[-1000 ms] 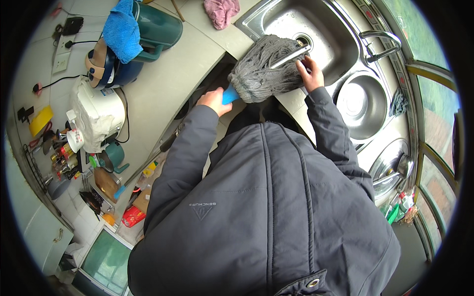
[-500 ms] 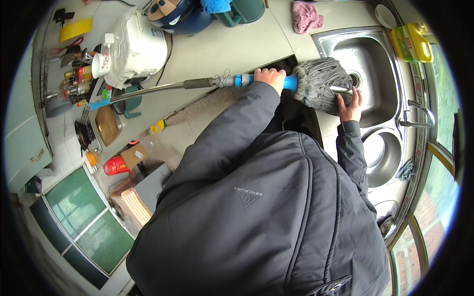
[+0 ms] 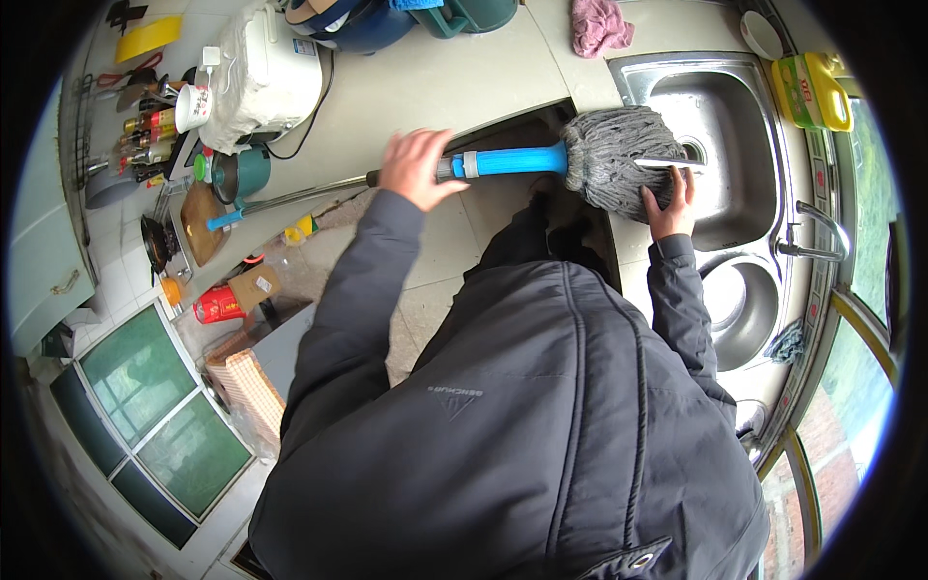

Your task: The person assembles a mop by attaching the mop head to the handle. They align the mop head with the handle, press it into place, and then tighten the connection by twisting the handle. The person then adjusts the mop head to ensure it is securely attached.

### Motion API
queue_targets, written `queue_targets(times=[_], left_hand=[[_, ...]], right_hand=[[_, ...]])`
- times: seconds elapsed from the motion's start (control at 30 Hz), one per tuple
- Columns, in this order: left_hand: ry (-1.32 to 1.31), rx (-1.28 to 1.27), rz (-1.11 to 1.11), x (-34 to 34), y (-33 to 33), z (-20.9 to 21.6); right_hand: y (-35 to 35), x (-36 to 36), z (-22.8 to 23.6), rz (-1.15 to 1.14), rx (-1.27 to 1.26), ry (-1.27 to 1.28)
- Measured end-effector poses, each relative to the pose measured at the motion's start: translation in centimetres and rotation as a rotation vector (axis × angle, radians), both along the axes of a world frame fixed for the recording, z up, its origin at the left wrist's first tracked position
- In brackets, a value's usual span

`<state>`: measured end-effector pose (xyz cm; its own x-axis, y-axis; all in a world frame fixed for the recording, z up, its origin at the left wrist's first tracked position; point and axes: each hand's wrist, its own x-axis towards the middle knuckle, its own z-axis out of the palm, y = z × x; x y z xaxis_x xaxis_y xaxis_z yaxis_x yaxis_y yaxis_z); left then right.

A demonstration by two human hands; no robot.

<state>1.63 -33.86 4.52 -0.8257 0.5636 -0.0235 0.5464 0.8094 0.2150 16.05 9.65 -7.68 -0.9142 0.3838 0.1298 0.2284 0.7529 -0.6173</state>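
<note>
A mop lies across my front, its grey string head (image 3: pixel 619 159) over the left rim of the sink (image 3: pixel 715 82). Its blue sleeve (image 3: pixel 517 160) leads left to a thin metal pole. My left hand (image 3: pixel 414 169) is at the dark grip just left of the sleeve, fingers spread and slightly blurred; whether the palm touches the pole is hidden. With thumb and fingers apart around the strands, my right hand (image 3: pixel 674 208) grips the mop head's lower right side. A slim silver metal strip (image 3: pixel 667 162) crosses the strands at its fingertips.
A round second basin (image 3: pixel 739 309) and a faucet (image 3: pixel 817 227) are on the right. A yellow jug (image 3: pixel 817 92) and white bowl (image 3: pixel 761 35) stand behind the sink. A pink cloth (image 3: pixel 599 27), a white appliance (image 3: pixel 266 82) and bottles (image 3: pixel 150 135) occupy the counter.
My left hand has let go near the blue collar and moved left, its fingers opening. More blue sleeve shows. My right hand stays at the mop head, slightly lower left.
</note>
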Motion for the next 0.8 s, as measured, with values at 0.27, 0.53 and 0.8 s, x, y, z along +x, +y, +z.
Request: queue_targets(times=[0.27,0.53,0.8], left_hand=[[-0.567,0.003,0.18,-0.9,-8.0,-6.3],[-0.414,-0.228,-0.239,-2.5,-9.8,-7.9],[-0.638,0.128,-0.186,-3.0,-10.9,-2.7]], right_hand=[[0.2,-0.8,-0.2,0.02,0.062,-0.06],[-2.8,-0.6,0.4,-0.182,0.41,-0.095],[-25.8,-0.3,3.4,-0.427,-1.379,-0.003]])
